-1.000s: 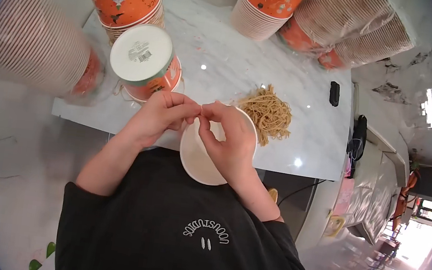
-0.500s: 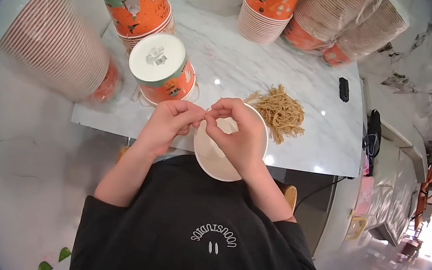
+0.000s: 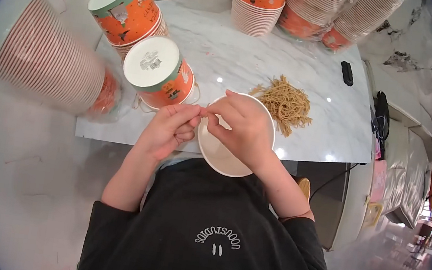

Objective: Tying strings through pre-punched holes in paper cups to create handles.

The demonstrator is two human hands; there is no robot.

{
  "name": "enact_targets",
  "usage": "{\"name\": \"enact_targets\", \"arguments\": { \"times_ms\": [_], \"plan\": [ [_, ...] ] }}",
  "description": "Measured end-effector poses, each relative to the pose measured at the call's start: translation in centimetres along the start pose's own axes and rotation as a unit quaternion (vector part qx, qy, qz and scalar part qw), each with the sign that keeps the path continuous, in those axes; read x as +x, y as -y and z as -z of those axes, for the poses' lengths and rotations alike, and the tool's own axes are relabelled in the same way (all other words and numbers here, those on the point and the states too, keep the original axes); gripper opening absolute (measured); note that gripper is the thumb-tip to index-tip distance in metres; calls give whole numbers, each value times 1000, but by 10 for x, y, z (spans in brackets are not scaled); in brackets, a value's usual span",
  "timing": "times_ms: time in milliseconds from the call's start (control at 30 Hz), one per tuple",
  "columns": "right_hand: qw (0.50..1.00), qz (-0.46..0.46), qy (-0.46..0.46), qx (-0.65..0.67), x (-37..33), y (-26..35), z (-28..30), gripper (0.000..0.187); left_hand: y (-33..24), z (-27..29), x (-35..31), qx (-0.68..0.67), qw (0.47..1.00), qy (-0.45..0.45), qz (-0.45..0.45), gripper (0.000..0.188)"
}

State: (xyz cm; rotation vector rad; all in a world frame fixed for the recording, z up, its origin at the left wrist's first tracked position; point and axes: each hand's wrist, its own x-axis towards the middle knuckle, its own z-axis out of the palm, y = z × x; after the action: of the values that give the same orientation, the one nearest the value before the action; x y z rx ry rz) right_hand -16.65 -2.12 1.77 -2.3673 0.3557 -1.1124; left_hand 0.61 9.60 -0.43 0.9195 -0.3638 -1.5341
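1. Clock reference: 12 o'clock is the top of the view; the person sits at 6.
2. Grip state: the left hand and right hand each have thumb and forefinger pinched together, and the two pinches meet. Anything between the tips is too small to identify.
3. Position: the white, round, open-topped paper bucket lies at 4 o'clock from the meeting point, its mouth facing the camera. The pinches sit by its rim at about 10 o'clock; contact with the rim cannot be confirmed.
4. Nearer hand: the right, which crosses above the mouth. The left is outside the rim.
5. Axis: the mouth is nearly round; the bucket's tilt cannot be judged. It overlaps the near edge of the grey-veined white marble worktop.
6. Adjacent: the loose heap of tan cords is just beside the bucket at 2 o'clock.
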Motion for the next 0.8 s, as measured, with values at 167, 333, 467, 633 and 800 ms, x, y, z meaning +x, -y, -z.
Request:
{"name": "enact_targets", "arguments": {
  "times_ms": [167,333,467,633,800],
  "plan": [
    [999,35,1,1,-6,-7,-5,19,0,-3,7,-7,999,7,49,19],
    [997,-15,38,58,-5,-13,0,22,1,3,14,-5,998,42,53,16],
    [993,-36,52,97,-3,-21,6,20,-5,-1,23,25,998,41,49,15],
    [987,-51,75,134,-4,-32,15,20,-3,-19,30,259,959,-27,-107,13],
    [984,-35,56,166,3,-39,19,19,-9,-31,36,232,967,-13,-103,13]
  ]
}}
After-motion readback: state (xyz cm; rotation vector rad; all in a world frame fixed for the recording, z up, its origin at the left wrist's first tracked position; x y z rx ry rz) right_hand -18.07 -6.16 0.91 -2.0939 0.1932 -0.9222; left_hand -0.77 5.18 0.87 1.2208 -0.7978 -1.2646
